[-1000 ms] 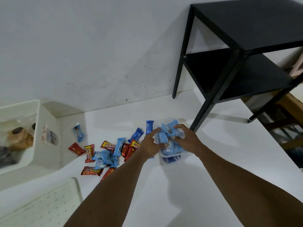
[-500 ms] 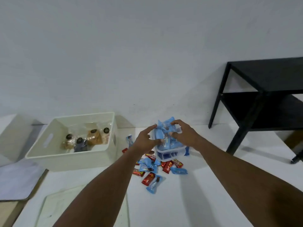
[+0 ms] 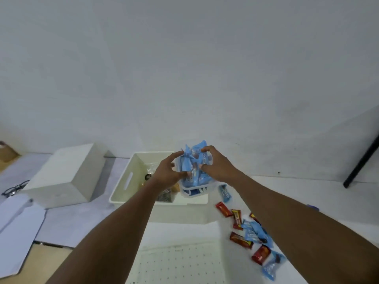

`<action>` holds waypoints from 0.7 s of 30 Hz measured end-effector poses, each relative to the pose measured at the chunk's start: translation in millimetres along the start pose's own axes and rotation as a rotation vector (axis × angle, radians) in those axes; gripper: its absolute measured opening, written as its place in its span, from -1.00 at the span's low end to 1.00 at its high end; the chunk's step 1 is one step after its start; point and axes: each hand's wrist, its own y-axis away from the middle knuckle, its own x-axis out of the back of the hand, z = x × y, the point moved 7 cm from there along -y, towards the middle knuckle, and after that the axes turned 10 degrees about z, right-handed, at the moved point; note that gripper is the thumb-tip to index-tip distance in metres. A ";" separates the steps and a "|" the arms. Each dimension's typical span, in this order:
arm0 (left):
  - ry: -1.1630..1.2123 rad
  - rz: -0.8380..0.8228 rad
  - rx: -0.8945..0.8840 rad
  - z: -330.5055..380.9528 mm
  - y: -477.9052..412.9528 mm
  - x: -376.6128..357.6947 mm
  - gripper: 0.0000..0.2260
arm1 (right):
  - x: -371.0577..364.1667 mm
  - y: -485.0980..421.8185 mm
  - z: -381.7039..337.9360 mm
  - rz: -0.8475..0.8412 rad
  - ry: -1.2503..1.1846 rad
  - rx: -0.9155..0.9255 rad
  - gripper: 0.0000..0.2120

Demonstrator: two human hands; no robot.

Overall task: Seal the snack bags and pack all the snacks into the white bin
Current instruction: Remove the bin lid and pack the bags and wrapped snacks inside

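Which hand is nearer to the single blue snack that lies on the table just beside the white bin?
Right. The right hand grips the small basket just above the blue snack; the left hand grips its far side, over the white bin.

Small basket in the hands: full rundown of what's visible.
The basket looks like clear-white slotted plastic, heaped above its rim with blue packets. It is held roughly upright over the right end of the white bin. The left hand and right hand grip it from either side, fingers over the packets.
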 end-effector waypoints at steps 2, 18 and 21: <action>-0.013 -0.035 0.017 -24.4 -24.4 10.1 -0.32 | -29.2 -15.1 4.1 0.016 0.016 -0.017 -0.56; -0.078 -0.371 0.175 -177.4 -82.5 -40.5 -0.20 | -152.8 -31.6 113.9 -0.076 0.198 -0.470 -0.44; -0.066 -0.376 0.153 -180.6 -76.6 -44.9 -0.28 | -152.8 -30.8 115.9 -0.051 0.265 -0.466 -0.44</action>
